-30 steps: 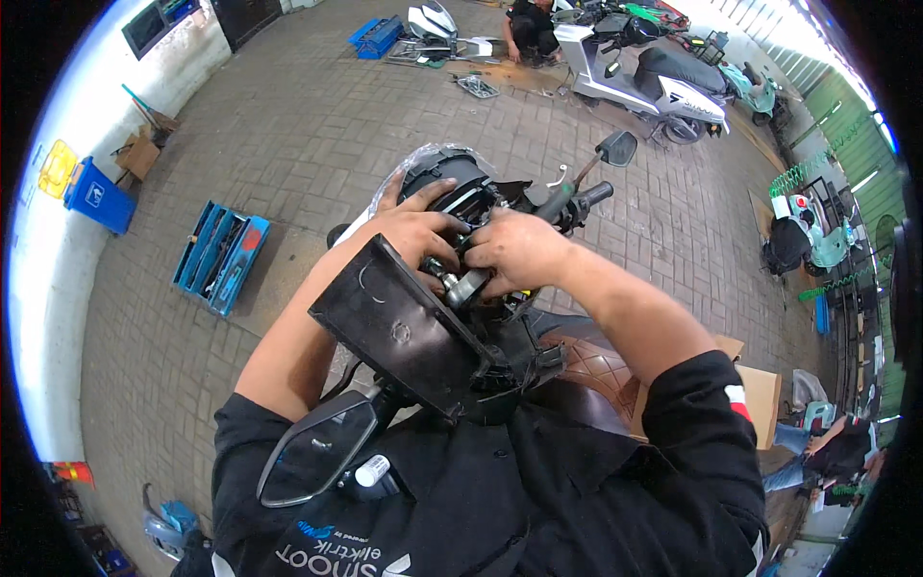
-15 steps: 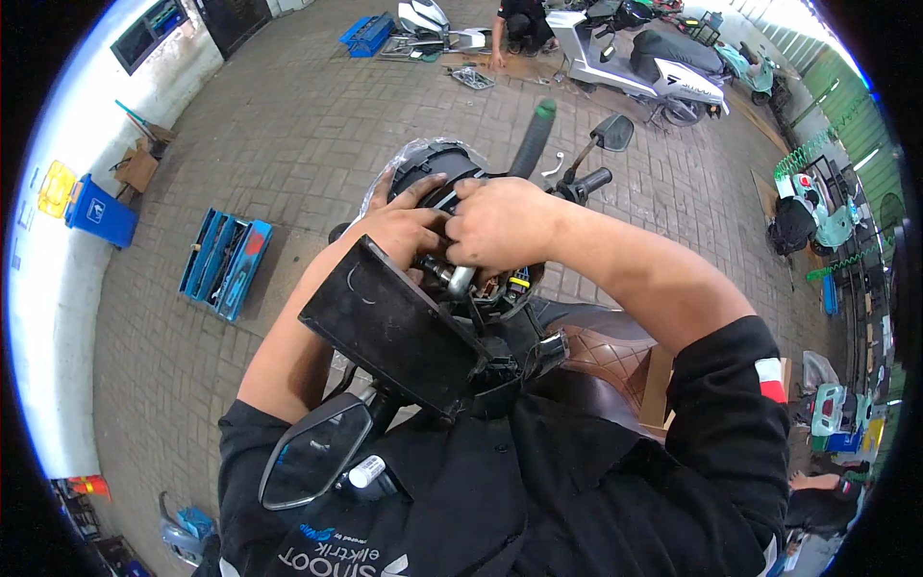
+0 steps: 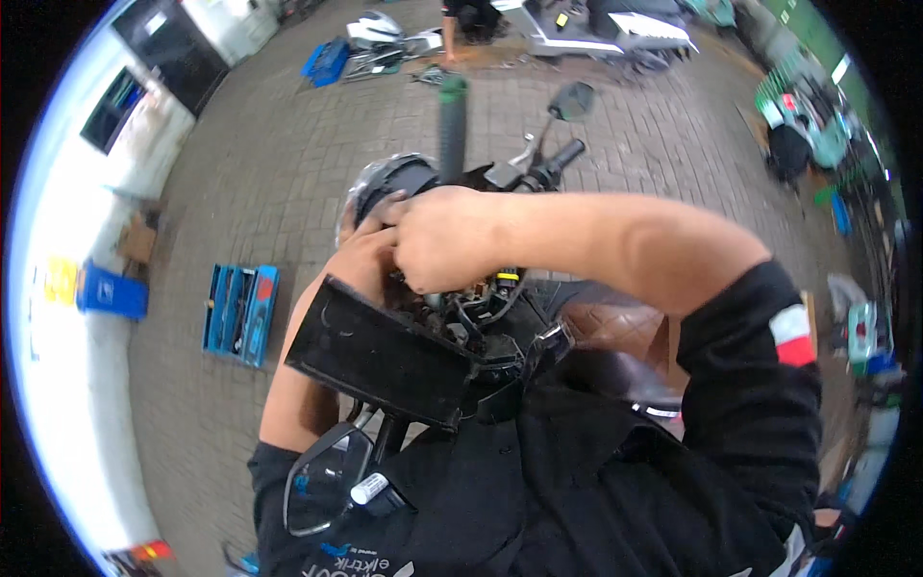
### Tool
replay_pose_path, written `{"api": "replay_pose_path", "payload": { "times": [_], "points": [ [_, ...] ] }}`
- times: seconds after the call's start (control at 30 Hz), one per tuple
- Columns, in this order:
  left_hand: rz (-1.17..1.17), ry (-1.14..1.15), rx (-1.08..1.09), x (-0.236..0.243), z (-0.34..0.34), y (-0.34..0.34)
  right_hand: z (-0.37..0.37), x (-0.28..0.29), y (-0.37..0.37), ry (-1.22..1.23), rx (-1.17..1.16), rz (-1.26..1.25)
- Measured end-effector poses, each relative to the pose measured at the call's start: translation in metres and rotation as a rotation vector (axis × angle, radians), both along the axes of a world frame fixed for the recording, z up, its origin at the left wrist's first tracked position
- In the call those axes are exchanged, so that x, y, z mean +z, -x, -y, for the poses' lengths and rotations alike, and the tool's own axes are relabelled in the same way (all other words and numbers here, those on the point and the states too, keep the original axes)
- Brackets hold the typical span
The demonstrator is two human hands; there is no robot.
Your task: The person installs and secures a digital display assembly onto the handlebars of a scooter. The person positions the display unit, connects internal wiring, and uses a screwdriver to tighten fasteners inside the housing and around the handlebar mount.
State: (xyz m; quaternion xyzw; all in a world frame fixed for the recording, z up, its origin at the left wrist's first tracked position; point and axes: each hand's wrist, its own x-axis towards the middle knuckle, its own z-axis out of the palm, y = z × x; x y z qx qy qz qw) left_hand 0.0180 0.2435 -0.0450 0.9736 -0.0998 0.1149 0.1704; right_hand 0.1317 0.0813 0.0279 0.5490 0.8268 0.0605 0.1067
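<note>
A round black headlight housing [image 3: 409, 178], partly wrapped in clear plastic, sits at the front of a partly stripped scooter. My left hand [image 3: 370, 245] grips its near side, with dirty fingers curled over the edge. Pressed against those fingers, my right hand [image 3: 447, 240] is closed like a fist; whatever it holds is hidden beneath it. Below the hands, exposed wiring [image 3: 471, 303] and a yellow-banded connector [image 3: 507, 278] show. A flat black panel [image 3: 380, 351] tilts in front of my chest. Beyond my right hand stands a dark grip with a green end [image 3: 452, 130].
A handlebar [image 3: 558, 165] and mirror [image 3: 572, 101] jut out at the far side; another mirror [image 3: 332, 476] is close to my body. On the brick floor at left lies an open blue toolbox [image 3: 238, 313]. Farther off, a person crouches beside a white scooter [image 3: 567, 38].
My view has shifted and turned. Both hands stay together at the housing; my right hand now covers more of it, with its forearm more level. The green-ended grip appears more upright.
</note>
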Motion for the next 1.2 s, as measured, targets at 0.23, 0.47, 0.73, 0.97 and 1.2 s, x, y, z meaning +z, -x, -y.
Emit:
{"api": "replay_pose_path", "payload": {
  "times": [0.23,0.47,0.73,0.97,1.2],
  "points": [
    [-0.212,-0.151,-0.118,0.025,0.012,-0.008,0.028,-0.027,-0.025,0.007,-0.095,-0.076],
    [-0.195,-0.181,-0.134,0.026,0.006,-0.002,0.043,-0.074,-0.029,-0.114,-0.286,-0.383],
    [-0.152,-0.105,-0.112,0.019,0.006,-0.002,0.016,-0.010,-0.018,-0.055,-0.013,0.025],
    [-0.183,-0.101,-0.122,0.027,0.011,0.000,0.019,-0.022,-0.030,-0.015,0.009,0.016],
    [-0.226,-0.082,-0.133,0.030,0.010,0.001,0.036,-0.064,-0.031,-0.045,-0.252,-0.277]
  ]
}}
